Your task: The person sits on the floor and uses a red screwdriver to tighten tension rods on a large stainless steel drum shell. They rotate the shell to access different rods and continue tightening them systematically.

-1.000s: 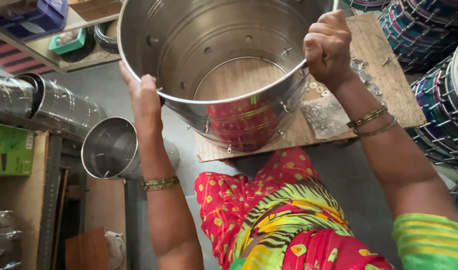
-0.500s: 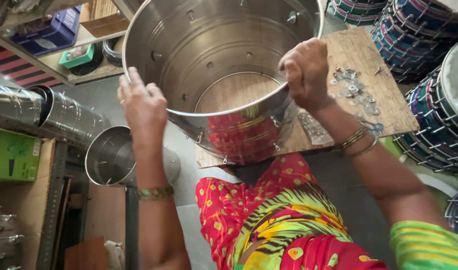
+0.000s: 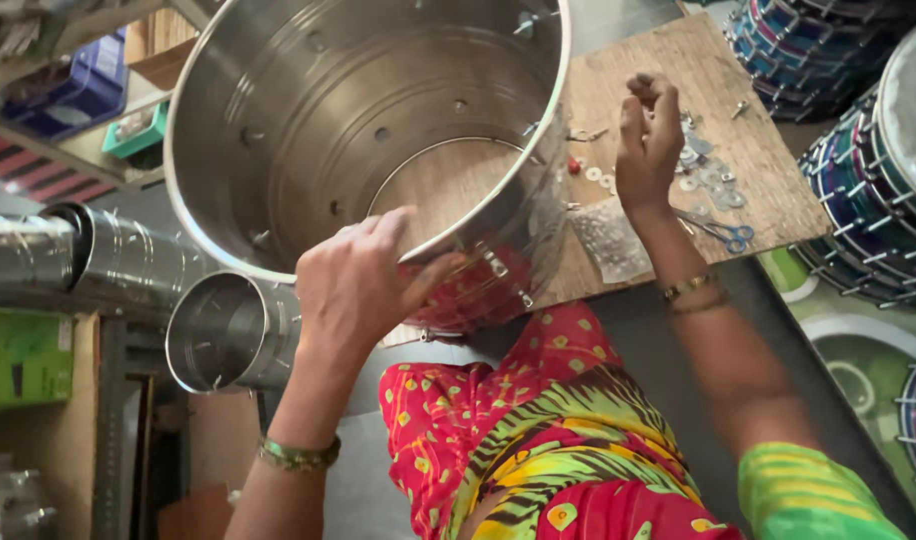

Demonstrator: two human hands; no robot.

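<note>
A large shiny steel drum shell (image 3: 308, 110) with holes round its wall stands tilted on a wooden board (image 3: 718, 60). My left hand (image 3: 353, 285) grips its near rim, thumb outside and fingers over the edge. My right hand (image 3: 646, 145) is off the shell and hovers above the board, fingers curled together near small washers and screws (image 3: 708, 175); I cannot see whether it holds one.
Blue-handled scissors (image 3: 723, 232) and a clear plastic bag (image 3: 608, 240) lie on the board. Smaller steel cylinders (image 3: 223, 335) lie at the left by a green box (image 3: 23, 355). Finished blue-banded drums (image 3: 878, 190) are stacked at the right. Shelves with bins stand at upper left.
My right hand let go of the shell's rim and moved right over the small parts on the board. My left hand slid along the near rim toward the middle.
</note>
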